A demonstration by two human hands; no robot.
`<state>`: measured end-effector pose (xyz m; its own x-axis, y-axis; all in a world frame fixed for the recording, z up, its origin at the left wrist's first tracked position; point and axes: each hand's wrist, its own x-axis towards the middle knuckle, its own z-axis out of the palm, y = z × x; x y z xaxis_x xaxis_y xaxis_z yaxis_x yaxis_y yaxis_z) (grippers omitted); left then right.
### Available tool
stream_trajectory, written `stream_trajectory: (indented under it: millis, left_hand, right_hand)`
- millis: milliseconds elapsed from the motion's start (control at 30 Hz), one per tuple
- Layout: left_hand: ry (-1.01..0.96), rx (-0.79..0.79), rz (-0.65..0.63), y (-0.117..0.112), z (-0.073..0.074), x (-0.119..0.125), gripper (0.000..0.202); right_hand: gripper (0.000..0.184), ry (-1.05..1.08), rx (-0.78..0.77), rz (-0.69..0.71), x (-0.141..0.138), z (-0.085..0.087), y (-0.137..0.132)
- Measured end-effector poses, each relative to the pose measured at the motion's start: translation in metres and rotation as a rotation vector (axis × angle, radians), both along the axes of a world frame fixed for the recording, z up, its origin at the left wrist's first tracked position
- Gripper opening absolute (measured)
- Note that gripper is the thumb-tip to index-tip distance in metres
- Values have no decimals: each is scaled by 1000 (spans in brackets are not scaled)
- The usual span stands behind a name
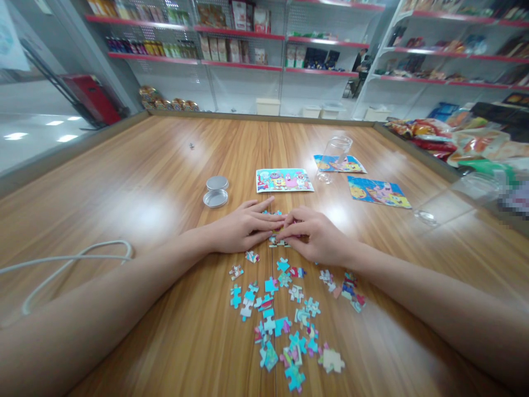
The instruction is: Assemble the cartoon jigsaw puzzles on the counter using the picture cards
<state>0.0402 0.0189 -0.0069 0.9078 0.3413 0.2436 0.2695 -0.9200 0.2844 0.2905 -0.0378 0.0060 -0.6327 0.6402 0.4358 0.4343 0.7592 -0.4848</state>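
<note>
A small group of joined jigsaw puzzle pieces (280, 241) lies on the wooden table, largely covered by both hands. My left hand (248, 225) rests on its left side, fingers stretched out and flat over the pieces. From the right, my right hand (312, 234) bends its fingers down in a pinch at the same pieces; a puzzle piece seems to be under the fingertips, mostly hidden. Many loose puzzle pieces (269, 325) are scattered below the hands, mainly light blue. Just beyond the hands lies a picture card (285, 181) with cartoon figures.
Two round silver lids (215, 197) lie left of the card. Right of it are two more cartoon cards (379, 192) and a clear plastic jar (336, 151); another clear container (458, 198) lies at the right. A white cable (78, 258) crosses the left side. Stocked shelves (243, 63) stand behind.
</note>
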Motion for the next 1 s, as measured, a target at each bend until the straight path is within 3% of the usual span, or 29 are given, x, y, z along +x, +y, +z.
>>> stream_trajectory:
  millis: [433,600,833,1000]
  left_hand:
    - [-3,17,-6,0,0,1,42]
    - [-2,26,-6,0,-2,0,45]
    - [-189,89,-48,-7,7,2,36]
    - [-175,72,-136,-15,15,7,23]
  right_hand:
    - [18,-131,-20,156,10,16,8]
    - [21,-108,-12,193,16,12,11]
    - [22,134,144,39,22,8,14]
    - [21,177,152,-78,23,14,15]
